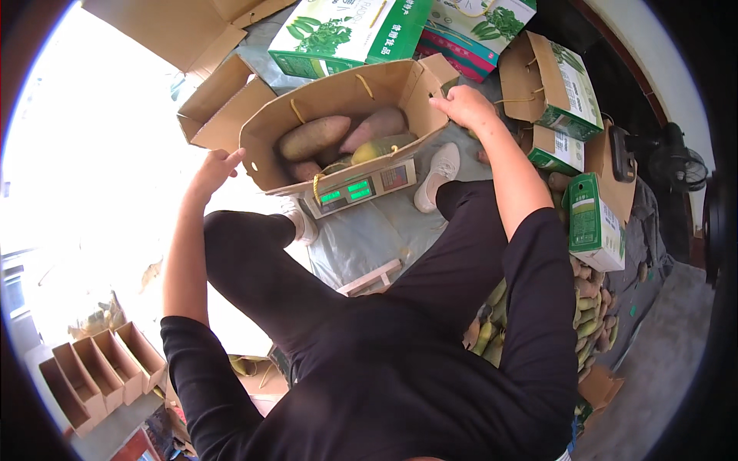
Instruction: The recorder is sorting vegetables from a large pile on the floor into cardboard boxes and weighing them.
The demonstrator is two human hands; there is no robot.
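An open cardboard box (pixel 277 173) with yellow cord handles sits on a digital scale (pixel 355 192) between my feet. Inside lie several thick, long radish-like roots (pixel 315 138), some brownish pink and one greener. My left hand (pixel 215 172) pinches the box's left end near its rim, fingers partly hidden. At the opposite end, my right hand (pixel 466 107) grips the upper right corner, thumb bent over the edge. The scale's green display is lit on its near side, below the box wall.
Printed green-and-white cartons (pixel 350 34) stand beyond the box, with opened boxes (pixel 550 73) at the right. Loose roots (pixel 592 307) lie heaped at the lower right. A row of narrow empty boxes (pixel 100 373) stands lower left. A black fan (pixel 676 165) is far right.
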